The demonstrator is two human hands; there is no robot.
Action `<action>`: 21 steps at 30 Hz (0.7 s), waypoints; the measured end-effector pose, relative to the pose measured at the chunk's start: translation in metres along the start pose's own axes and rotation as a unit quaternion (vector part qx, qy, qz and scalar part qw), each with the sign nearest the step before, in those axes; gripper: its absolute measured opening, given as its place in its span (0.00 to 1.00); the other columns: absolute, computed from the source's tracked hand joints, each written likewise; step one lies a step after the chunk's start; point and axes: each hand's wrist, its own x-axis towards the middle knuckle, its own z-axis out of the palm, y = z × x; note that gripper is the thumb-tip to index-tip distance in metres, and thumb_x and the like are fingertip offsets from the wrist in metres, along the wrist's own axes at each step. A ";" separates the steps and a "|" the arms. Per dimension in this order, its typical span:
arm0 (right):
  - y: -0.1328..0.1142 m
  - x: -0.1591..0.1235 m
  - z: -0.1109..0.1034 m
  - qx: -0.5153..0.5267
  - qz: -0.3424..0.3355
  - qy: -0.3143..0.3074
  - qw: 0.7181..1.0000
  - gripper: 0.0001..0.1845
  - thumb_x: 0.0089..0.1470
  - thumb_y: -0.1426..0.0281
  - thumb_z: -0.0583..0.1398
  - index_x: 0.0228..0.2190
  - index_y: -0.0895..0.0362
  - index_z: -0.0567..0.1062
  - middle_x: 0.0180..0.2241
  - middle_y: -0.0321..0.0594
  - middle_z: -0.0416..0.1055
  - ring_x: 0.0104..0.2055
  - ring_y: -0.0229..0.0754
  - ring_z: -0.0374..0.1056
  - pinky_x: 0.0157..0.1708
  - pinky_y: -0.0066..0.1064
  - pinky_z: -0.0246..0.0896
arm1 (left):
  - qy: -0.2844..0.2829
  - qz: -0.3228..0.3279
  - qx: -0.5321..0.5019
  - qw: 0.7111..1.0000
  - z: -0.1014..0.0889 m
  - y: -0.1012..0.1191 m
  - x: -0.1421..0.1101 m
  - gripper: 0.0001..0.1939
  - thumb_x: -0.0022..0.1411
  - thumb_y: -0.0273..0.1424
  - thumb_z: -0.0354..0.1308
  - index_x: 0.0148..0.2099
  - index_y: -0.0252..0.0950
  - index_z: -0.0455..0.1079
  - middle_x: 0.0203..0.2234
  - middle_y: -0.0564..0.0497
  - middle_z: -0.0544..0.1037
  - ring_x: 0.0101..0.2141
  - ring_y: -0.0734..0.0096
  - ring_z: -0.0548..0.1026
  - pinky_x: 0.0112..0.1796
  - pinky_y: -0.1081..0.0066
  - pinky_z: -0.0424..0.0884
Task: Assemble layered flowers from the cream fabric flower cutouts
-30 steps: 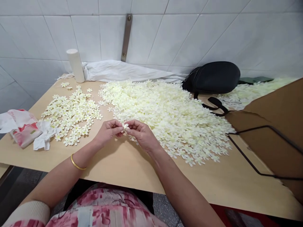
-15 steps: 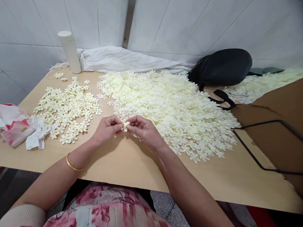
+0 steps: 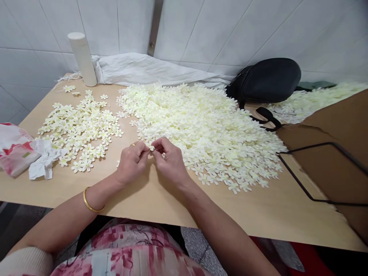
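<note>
Pinching one small pale flower between them, the left hand and right hand meet nearly tip to tip, fingers pressed close. From where I stand it looks light, soft, easily creased, best held near its centre. A large heap of blossoms spreads beyond the grip and rightward; a smaller heap lies left.

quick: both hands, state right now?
Left hand: closed, fingertips pinching a small pale flower.
Right hand: closed, fingertips pinching the same flower.
</note>
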 end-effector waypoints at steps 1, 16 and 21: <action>0.000 -0.001 0.005 -0.055 -0.045 0.034 0.997 0.07 0.47 0.79 0.50 0.27 0.56 0.64 0.25 0.37 0.63 0.27 0.38 0.59 0.28 0.30 0.55 | 0.012 0.022 0.018 1.000 0.001 0.000 0.000 0.07 0.53 0.26 0.51 0.25 0.35 0.66 0.18 0.54 0.69 0.22 0.75 0.65 0.27 0.73 0.62; 0.013 0.008 0.020 -0.261 -0.277 0.247 0.891 0.08 0.53 0.79 0.49 0.28 0.56 0.64 0.23 0.38 0.58 0.28 0.42 0.54 0.28 0.33 0.52 | 0.054 -0.049 -0.223 0.972 0.015 0.006 -0.002 0.07 0.53 0.29 0.55 0.33 0.33 0.73 0.28 0.49 0.77 0.29 0.71 0.73 0.36 0.69 0.71; 0.012 0.006 0.017 -0.027 -0.116 0.187 0.975 0.06 0.51 0.77 0.50 0.30 0.55 0.63 0.27 0.37 0.64 0.29 0.38 0.62 0.29 0.31 0.59 | 0.020 -0.101 -0.300 0.948 0.006 0.006 0.002 0.07 0.50 0.30 0.60 0.33 0.33 0.73 0.27 0.51 0.76 0.30 0.71 0.75 0.37 0.68 0.71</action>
